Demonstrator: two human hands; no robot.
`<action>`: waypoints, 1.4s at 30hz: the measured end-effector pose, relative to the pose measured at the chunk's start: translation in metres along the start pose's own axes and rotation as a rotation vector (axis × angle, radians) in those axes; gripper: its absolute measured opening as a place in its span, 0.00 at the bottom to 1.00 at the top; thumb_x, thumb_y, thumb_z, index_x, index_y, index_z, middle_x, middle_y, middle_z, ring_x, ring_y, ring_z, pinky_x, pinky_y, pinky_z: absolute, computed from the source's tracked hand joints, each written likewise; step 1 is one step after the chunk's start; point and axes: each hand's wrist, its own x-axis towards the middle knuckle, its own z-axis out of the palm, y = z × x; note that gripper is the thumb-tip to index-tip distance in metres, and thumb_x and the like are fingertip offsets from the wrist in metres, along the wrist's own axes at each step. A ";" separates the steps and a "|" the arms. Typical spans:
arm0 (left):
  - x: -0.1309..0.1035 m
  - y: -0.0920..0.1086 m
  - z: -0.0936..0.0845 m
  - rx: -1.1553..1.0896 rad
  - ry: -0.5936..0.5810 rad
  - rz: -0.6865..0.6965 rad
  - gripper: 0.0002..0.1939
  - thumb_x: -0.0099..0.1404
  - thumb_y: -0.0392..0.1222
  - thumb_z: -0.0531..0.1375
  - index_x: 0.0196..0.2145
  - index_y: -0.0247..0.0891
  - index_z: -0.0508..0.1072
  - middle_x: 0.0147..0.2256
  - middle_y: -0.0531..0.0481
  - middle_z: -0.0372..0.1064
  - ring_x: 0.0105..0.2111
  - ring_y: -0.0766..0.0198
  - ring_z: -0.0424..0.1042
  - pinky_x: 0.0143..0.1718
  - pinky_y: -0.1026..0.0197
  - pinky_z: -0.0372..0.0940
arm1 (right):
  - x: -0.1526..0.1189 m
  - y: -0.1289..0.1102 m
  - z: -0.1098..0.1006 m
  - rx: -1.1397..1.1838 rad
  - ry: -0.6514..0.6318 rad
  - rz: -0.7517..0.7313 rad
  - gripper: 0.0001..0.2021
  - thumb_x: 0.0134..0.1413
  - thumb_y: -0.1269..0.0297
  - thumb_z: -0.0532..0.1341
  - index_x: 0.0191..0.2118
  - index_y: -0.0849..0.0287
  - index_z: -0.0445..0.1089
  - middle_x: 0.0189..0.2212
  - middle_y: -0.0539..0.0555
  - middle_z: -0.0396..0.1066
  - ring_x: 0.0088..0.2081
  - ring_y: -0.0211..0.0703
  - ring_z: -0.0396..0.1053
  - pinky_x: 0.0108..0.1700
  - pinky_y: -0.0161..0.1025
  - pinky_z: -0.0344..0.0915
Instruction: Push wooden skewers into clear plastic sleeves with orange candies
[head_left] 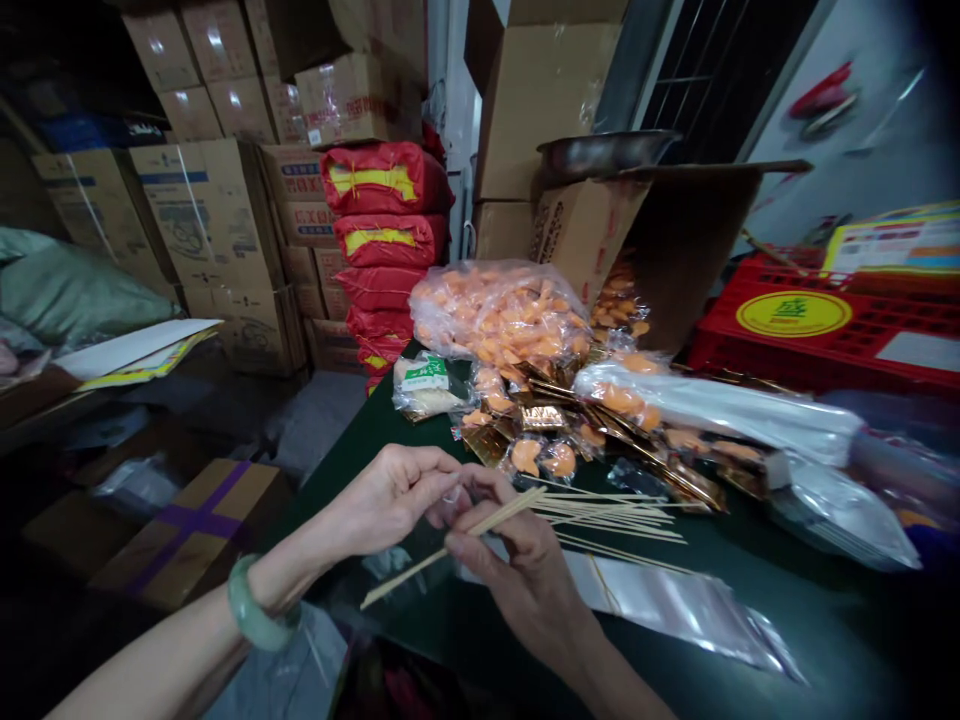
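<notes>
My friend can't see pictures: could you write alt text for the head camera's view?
A person's right hand holds thin sticks above a green table, the left hand close beside it. More loose sticks, gold packets and a clear bag of orange pieces lie beyond; red packages and cardboard boxes are stacked behind.

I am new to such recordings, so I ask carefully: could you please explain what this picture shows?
There is no machine here, only a person's two bare hands. The single picture comes from a camera worn on the head, looking forward and down. The right hand holds thin pale sticks. The left hand, with a bracelet on its wrist, is pinched close beside it; whether it holds anything is unclear. On the dark green table lie loose sticks, silvery packaging, gold packets and plastic-wrapped orange pieces.
</notes>
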 end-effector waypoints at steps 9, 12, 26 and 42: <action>0.006 -0.017 -0.005 -0.093 -0.024 -0.087 0.14 0.58 0.48 0.56 0.30 0.31 0.67 0.19 0.54 0.64 0.16 0.71 0.64 0.18 0.69 0.58 | -0.002 0.021 -0.003 0.305 -0.015 0.196 0.06 0.49 0.67 0.60 0.24 0.58 0.71 0.31 0.53 0.66 0.37 0.41 0.65 0.38 0.37 0.63; 0.006 -0.026 -0.008 -0.127 -0.084 -0.119 0.17 0.57 0.50 0.58 0.32 0.30 0.68 0.19 0.53 0.65 0.17 0.71 0.64 0.19 0.69 0.58 | 0.000 0.027 -0.006 0.336 0.031 0.206 0.07 0.48 0.67 0.61 0.22 0.58 0.70 0.27 0.50 0.65 0.31 0.36 0.64 0.33 0.33 0.61; -0.003 -0.043 0.000 -0.211 -0.150 -0.205 0.13 0.54 0.42 0.61 0.34 0.30 0.71 0.15 0.61 0.51 0.14 0.78 0.45 0.15 0.71 0.41 | -0.005 0.035 -0.025 0.216 -0.079 0.212 0.03 0.47 0.66 0.62 0.25 0.57 0.72 0.31 0.52 0.66 0.34 0.39 0.63 0.35 0.36 0.59; -0.003 -0.064 -0.009 -0.298 -0.274 -0.266 0.11 0.49 0.41 0.64 0.24 0.30 0.68 0.21 0.52 0.65 0.21 0.72 0.62 0.24 0.69 0.57 | -0.008 0.036 -0.029 0.391 0.060 0.372 0.08 0.42 0.63 0.65 0.20 0.60 0.70 0.23 0.50 0.62 0.24 0.34 0.59 0.23 0.31 0.59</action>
